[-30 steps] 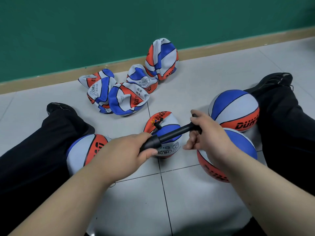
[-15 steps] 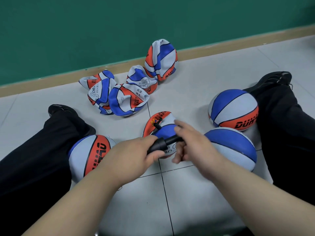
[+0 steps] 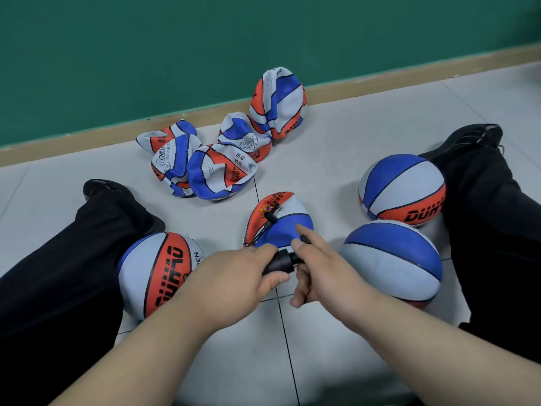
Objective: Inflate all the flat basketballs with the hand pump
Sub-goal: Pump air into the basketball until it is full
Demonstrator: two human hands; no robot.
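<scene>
three inflated basketballs (image 3: 158,273) noted; part-filled basketball (image 3: 281,227) on the hose; five flat basketballs (image 3: 219,171) lay unfilled. left hand (image 3: 234,273) grasped the hand pump (image 3: 278,263) barrel, right hand (image 3: 319,271) its handle.

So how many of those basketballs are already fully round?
3. The left basketball sits by the left leg; the near right basketball lies beside the right leg; the far right basketball sits farther out along that leg. Others may be out of view.

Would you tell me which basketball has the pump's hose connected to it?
The half-filled ball at the centre, just beyond the pump: a black hose plugs into its orange panel. No other ball has one.
</scene>
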